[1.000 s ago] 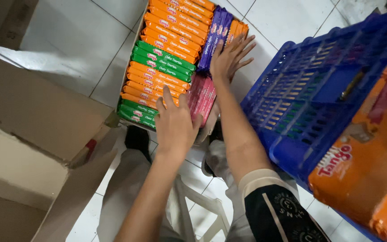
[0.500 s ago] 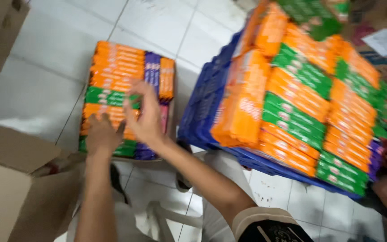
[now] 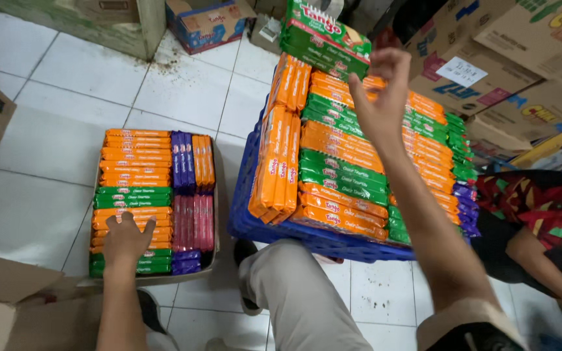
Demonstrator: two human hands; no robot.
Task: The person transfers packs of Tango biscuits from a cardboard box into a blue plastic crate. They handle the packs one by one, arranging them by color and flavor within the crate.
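Below, the left hand [image 3: 125, 239] lies flat, fingers spread, on orange packets in a shallow cardboard box [image 3: 218, 214] on the tiled floor [image 3: 40, 162]. Rows of orange, green, purple and pink wafer packets [image 3: 134, 172] fill that box edge to edge, so it looks nearly or fully packed. To its right stands a blue crate [image 3: 245, 224], heaped well above its rim with more orange and green packets [image 3: 339, 175]. The right hand [image 3: 380, 97] is raised over this heap, fingers loosely curled and apart, holding nothing, just below a green packet bundle [image 3: 323, 36]. Much stock thus appears left in the crate. Another person's patterned sleeve [image 3: 535, 201] shows at right.
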